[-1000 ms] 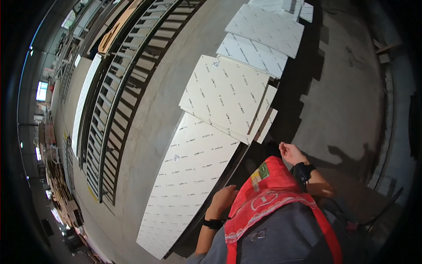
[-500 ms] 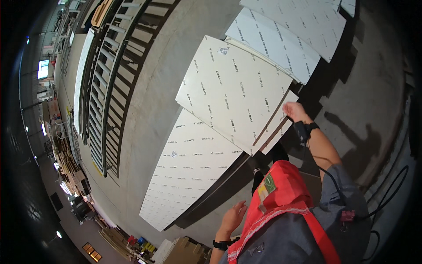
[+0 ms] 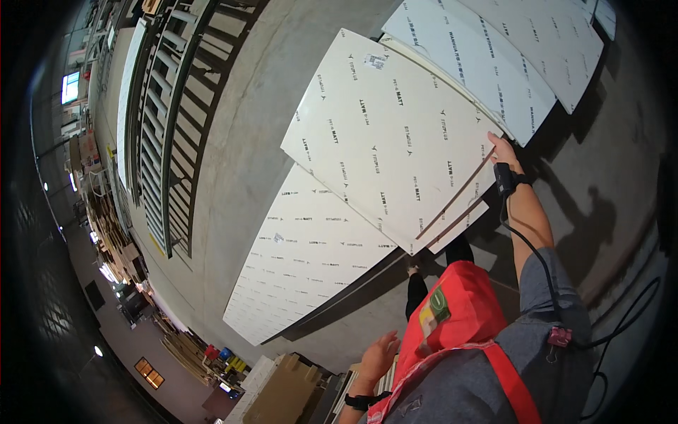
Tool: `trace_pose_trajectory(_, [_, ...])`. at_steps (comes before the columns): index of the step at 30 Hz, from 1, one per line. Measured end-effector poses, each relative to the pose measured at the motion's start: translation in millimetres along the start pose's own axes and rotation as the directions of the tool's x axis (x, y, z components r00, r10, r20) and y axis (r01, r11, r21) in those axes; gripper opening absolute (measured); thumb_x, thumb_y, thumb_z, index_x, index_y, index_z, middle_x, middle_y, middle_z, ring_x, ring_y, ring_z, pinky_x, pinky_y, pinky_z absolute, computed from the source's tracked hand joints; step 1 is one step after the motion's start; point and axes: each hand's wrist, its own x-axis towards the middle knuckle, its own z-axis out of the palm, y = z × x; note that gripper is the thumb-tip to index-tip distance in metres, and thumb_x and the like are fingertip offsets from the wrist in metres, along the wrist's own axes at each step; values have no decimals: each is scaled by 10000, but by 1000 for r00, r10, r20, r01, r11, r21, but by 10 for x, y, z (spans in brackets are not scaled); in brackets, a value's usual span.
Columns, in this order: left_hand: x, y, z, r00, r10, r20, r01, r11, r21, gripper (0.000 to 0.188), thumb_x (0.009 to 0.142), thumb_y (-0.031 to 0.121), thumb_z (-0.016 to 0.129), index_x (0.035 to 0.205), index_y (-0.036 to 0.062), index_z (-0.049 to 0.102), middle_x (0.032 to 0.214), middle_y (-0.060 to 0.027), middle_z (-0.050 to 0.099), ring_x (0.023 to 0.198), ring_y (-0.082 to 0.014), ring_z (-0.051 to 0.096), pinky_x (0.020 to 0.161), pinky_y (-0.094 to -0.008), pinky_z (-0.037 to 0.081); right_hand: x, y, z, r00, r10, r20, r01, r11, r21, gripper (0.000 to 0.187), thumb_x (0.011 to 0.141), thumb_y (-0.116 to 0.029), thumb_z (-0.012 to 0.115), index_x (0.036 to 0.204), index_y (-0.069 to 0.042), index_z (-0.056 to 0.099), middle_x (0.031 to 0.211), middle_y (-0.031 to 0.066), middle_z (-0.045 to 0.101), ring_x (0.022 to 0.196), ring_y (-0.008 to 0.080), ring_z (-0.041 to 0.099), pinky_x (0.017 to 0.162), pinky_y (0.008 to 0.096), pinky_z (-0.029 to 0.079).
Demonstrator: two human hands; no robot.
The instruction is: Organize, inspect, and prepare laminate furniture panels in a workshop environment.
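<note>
A large white printed panel (image 3: 367, 134) lies on top of other panels in front of me. My right hand (image 3: 503, 154) grips its right edge near the far corner, with the thumb and fingers at the rim. Below that edge, the brown-edged border of another panel (image 3: 459, 225) shows. To the left, a longer white panel (image 3: 304, 247) extends partly under the top one. My left hand (image 3: 379, 359) hangs beside the red apron (image 3: 459, 300), apart from the panels, its fingers loosely extended and holding nothing.
More white panels (image 3: 466, 63) overlap at the far right. A dark rack with rollers (image 3: 173, 134) runs along the left. Brown boards or boxes (image 3: 286, 389) stand at the lower left. A black cable (image 3: 540, 261) runs from my right wrist to my shoulder.
My right hand has moved forward and right, from above the lower panel's border to the top panel's edge, and has taken hold there. My left hand stays low. The whole view has shifted slightly.
</note>
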Motion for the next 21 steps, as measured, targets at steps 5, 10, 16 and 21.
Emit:
trace_pose_trajectory(5, [115, -9, 26, 999, 45, 19, -45, 999, -12, 345, 899, 258, 532, 1182, 62, 545, 1030, -160, 639, 972, -338, 598, 821, -385, 470, 71, -57, -268, 996, -1, -93, 0, 1000, -15, 775, 754, -418, 723, 1326, -31, 371, 1303, 141, 468, 1161, 232, 489, 916, 318, 400])
trace_pose_trajectory(10, [95, -151, 115, 1000, 0, 17, 1, 1000, -25, 351, 908, 273, 522, 1193, 70, 540, 1023, -168, 640, 973, -344, 598, 823, -384, 471, -242, 30, -81, 992, -94, -89, 84, 991, -107, 518, 750, -332, 758, 1138, -56, 554, 1014, 36, 628, 861, 126, 605, 670, 223, 441])
trace_pose_trajectory(16, [265, -239, 113, 998, 22, -65, -35, 980, -198, 345, 910, 288, 519, 1177, 73, 554, 1016, -168, 639, 940, -316, 617, 805, -378, 479, -1099, 697, -363, 990, -75, 120, 69, 996, 56, 203, 863, -270, 642, 977, -106, 603, 815, -48, 594, 672, 37, 502, 534, 193, 332])
trace_pose_trajectory(21, [608, -846, 345, 917, 36, -396, -197, 907, -373, 377, 879, 261, 575, 1174, 28, 544, 1076, -174, 608, 978, -292, 603, 817, -379, 475, -2221, 1123, -368, 972, 60, 227, -37, 994, -103, 235, 880, -261, 605, 1056, -118, 543, 880, -37, 583, 715, 72, 504, 548, 224, 368])
